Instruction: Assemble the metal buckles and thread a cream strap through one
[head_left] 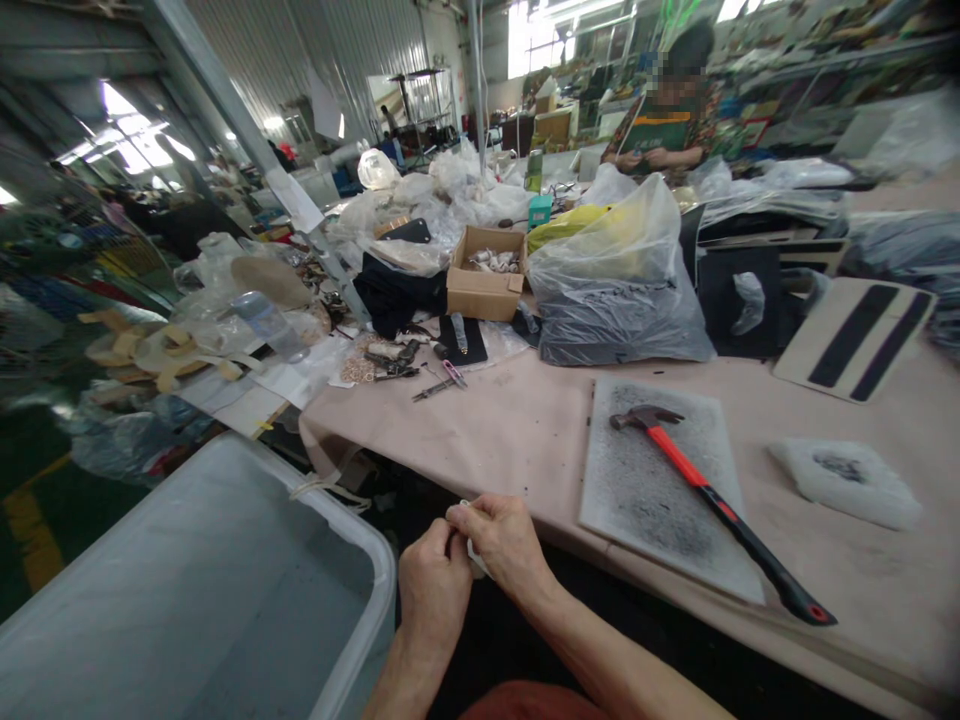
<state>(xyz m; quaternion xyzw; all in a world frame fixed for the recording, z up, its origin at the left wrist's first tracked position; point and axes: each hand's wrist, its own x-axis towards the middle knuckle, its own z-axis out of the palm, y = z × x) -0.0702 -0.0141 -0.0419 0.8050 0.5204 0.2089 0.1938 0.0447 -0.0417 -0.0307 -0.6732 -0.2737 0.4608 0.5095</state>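
Note:
My left hand [435,585] and my right hand [506,545] meet at the table's front edge, fingertips pinched together. Between them is a small whitish piece [477,562], mostly hidden by the fingers, so its shape cannot be made out. To the right, a claw hammer [679,455] with a red and black handle lies across a smudged white board [634,480]. Further right sits a whitish block [874,490] with dark marks on top.
A large grey bin [382,560] stands at the left. On the table [540,430] are an open cardboard box [484,295], pliers [435,390], a plastic-bagged stack [622,320] and a striped panel [855,340]. Across the table, a person [664,130] works.

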